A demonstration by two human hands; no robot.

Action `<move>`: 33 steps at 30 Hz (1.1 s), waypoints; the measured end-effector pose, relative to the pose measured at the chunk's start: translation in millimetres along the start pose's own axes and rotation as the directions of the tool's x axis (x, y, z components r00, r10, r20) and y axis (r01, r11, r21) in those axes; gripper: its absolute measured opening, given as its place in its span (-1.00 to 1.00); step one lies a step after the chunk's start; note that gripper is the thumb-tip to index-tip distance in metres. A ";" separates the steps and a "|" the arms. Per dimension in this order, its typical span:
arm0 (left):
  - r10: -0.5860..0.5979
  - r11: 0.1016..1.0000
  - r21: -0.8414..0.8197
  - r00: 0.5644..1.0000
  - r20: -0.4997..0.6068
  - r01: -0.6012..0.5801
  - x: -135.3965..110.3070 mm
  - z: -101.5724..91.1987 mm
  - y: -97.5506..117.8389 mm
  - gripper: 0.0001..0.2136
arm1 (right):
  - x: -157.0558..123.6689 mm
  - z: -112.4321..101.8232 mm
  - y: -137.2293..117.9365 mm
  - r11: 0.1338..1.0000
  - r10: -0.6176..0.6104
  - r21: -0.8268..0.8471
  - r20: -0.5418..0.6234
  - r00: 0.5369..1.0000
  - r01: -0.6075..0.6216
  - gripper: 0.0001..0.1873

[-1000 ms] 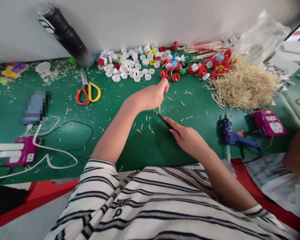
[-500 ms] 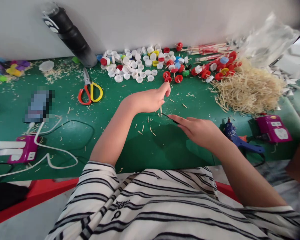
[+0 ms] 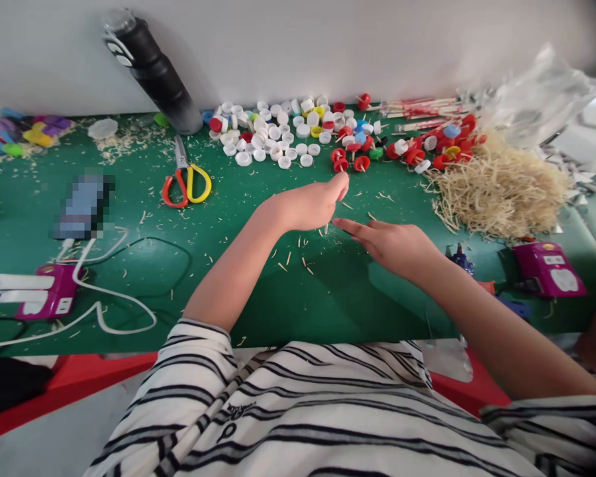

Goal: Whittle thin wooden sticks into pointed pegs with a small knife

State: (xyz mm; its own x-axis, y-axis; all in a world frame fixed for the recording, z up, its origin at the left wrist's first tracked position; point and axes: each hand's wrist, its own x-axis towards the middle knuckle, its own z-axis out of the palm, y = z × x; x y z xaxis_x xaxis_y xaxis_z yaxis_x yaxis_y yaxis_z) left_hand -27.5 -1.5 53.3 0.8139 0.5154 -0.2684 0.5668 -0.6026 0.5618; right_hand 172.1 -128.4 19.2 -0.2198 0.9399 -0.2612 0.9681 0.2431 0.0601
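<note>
My left hand (image 3: pixel 314 204) is closed above the green table, its fingers curled round a thin wooden stick (image 3: pixel 326 229); only a pale end shows below them, and the rest is hidden. Close on its right, my right hand (image 3: pixel 390 245) grips a thin dark knife (image 3: pixel 346 231), the forefinger stretched along it. The knife's tip lies near the stick under my left fingers; whether they touch I cannot tell. Pale wood shavings (image 3: pixel 289 258) are scattered on the table below. Just beyond my left hand stand red bottle caps (image 3: pixel 361 163) with short sticks in them.
White bottle caps (image 3: pixel 258 140) spread along the wall. Yellow-and-red scissors (image 3: pixel 191 182), a black bottle (image 3: pixel 159 76) and a phone (image 3: pixel 84 205) with cables lie left. On the right are straw-like shreds (image 3: pixel 501 185), a blue glue gun (image 3: pixel 461 260) and a purple socket block (image 3: pixel 551 268).
The view has shifted slightly. My right hand and the knife have come up closer to my left hand, and less of the blade shows. My right forearm now covers more of the glue gun.
</note>
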 end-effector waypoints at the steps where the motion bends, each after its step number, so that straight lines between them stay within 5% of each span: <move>1: -0.005 1.000 0.005 1.000 -0.009 0.005 0.5 0.5 -0.3 -0.90 | 1.2 2.0 0.1 0.999 -0.001 0.052 -0.001 1.000 0.001 -0.35; 6: -0.021 0.999 0.025 0.999 -0.028 0.022 3.4 4.1 -1.2 -0.87 | 0.6 10.4 -2.8 0.950 0.005 0.313 -0.040 0.999 0.008 -0.37; 14: 0.011 1.000 0.014 0.998 -0.067 -0.010 7.3 7.0 -4.0 -0.89 | -8.7 18.8 -11.1 0.892 0.086 0.448 -0.025 0.996 -0.066 -0.37; 24: -0.049 0.999 -0.011 0.994 -0.098 0.048 7.3 4.4 -13.5 -0.85 | -22.6 33.4 -11.4 0.946 0.012 0.325 0.031 0.999 -0.021 -0.39; 33: -0.025 1.000 0.005 0.994 -0.105 0.025 10.0 7.9 -11.3 -0.86 | -10.4 11.6 -15.3 0.966 0.045 0.260 -0.094 0.995 -0.019 -0.39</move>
State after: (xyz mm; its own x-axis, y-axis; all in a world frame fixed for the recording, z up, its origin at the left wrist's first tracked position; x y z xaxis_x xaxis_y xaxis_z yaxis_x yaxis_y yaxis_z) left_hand -24.7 5.6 38.2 0.7817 0.5912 -0.1985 0.5879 -0.5924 0.5509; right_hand 160.9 -144.6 9.9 -0.1862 0.9683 -0.1664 0.9701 0.1544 -0.1871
